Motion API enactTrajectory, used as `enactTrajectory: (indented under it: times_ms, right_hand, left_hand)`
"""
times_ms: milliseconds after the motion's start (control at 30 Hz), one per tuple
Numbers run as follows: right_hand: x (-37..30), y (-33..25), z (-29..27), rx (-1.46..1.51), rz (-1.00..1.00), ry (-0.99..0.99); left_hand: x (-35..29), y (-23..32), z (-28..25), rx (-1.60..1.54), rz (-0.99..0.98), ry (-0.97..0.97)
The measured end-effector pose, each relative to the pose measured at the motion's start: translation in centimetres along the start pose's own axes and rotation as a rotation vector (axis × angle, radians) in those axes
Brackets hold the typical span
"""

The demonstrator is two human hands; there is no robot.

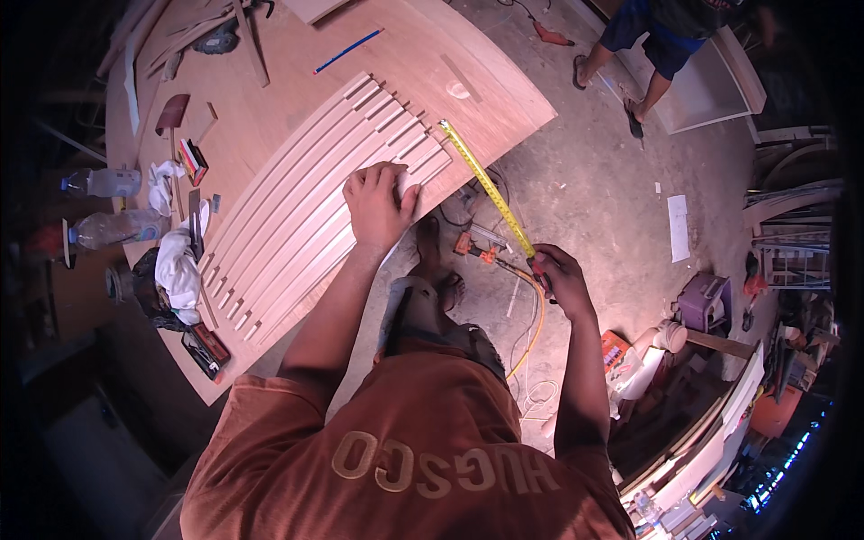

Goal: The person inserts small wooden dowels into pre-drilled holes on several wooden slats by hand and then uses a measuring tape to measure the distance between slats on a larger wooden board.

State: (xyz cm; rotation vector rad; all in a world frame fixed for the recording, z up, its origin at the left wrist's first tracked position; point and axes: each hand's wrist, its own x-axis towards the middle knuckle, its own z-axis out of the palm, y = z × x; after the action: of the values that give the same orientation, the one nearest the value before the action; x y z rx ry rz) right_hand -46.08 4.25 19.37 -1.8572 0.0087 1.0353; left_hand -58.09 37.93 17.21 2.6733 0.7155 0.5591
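Observation:
A row of pale curved wooden slats (297, 202) with narrowed ends lies side by side on the wooden tabletop. My left hand (378, 205) rests on the slats near their right ends, fingers bent and thumb set apart, with a slat's end between them. Clear of the table's right edge, my right hand (560, 274) is closed around a tape measure (490, 189), its case mostly covered by my fingers. The yellow blade runs out from there toward the upper left, and its tip lies beside the slats' right ends.
A blue pencil (349, 51) lies beyond the slats. Plastic bottles (117, 229), a white cloth (178, 274) and small boxes line the table's left side. An orange power tool (474, 247) and a cord are on the floor. Another person (657, 54) stands at the upper right.

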Motion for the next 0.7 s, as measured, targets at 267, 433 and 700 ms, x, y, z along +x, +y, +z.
enactTrajectory:
  times_ms: [267,433,700]
  right_hand:
    - [-1.3,-0.1,-0.6,-0.010,0.011,0.012]
    - [-0.8,-0.9,0.1,-0.061,-0.021,0.006]
    - [0.1,1.5,-0.2,-0.260,-0.182,0.202]
  left_hand:
    - [0.1,0.0,0.0,-0.008,0.013,-0.005]
    - [0.1,0.2,0.0,0.003,0.033,-0.004]
    - [0.2,0.5,0.2,-0.021,0.043,-0.060]
